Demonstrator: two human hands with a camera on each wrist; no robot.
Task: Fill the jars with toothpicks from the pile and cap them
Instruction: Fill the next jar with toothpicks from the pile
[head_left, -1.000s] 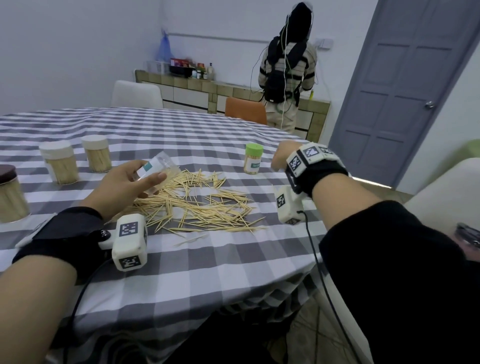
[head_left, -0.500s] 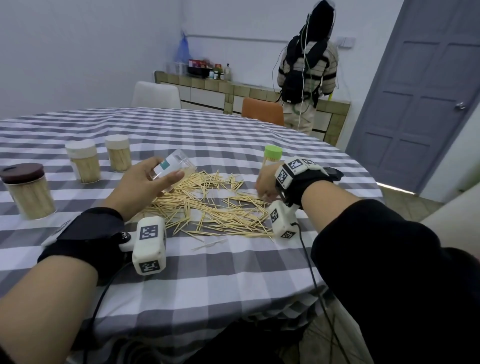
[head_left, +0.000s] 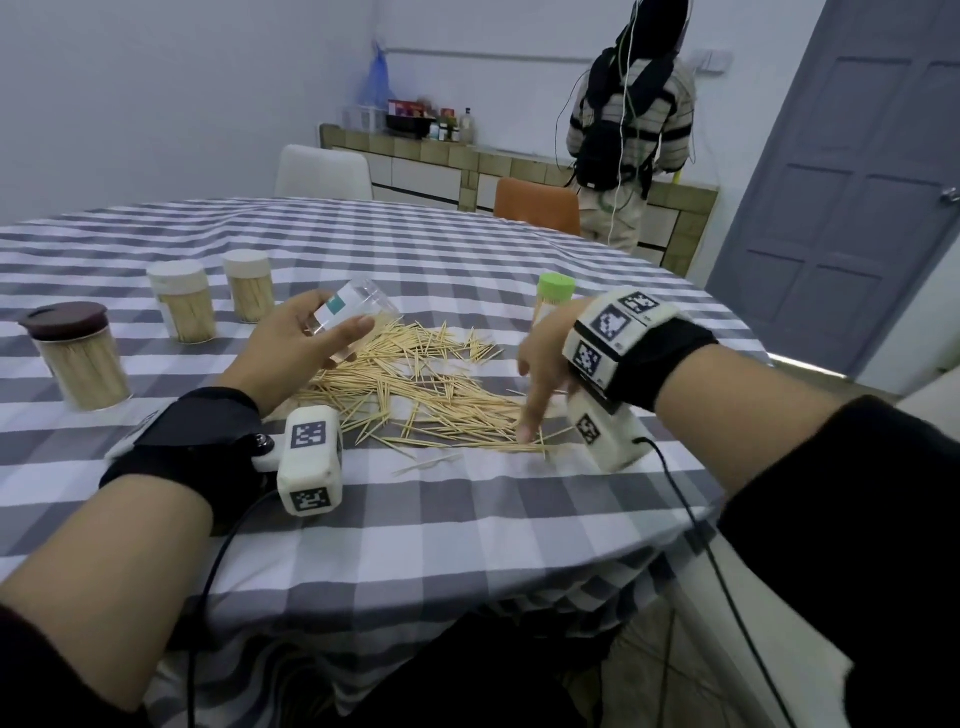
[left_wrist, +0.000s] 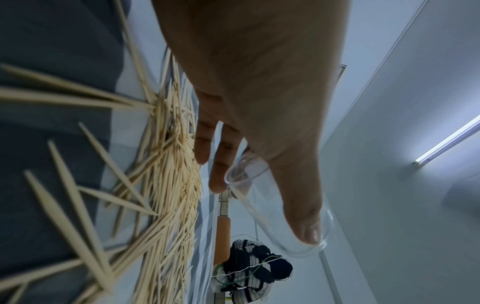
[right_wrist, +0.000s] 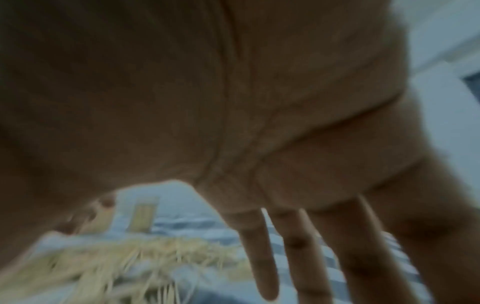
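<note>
A loose pile of toothpicks lies on the checked tablecloth in front of me. My left hand holds a clear empty jar tilted on its side just above the pile's left end; the left wrist view shows my thumb across the clear jar beside the toothpicks. My right hand reaches down at the pile's right end, fingers straight and spread, one fingertip touching the toothpicks. The blurred right wrist view shows the spread fingers over the pile. A green-capped jar stands behind that hand.
Two white-capped filled jars and a brown-capped filled jar stand at the left. A white chair and an orange chair are past the table. A person stands at the counter by a grey door.
My right hand has come back from the green-capped jar and dropped onto the right end of the pile. The left hand has kept the clear jar tilted over the pile.
</note>
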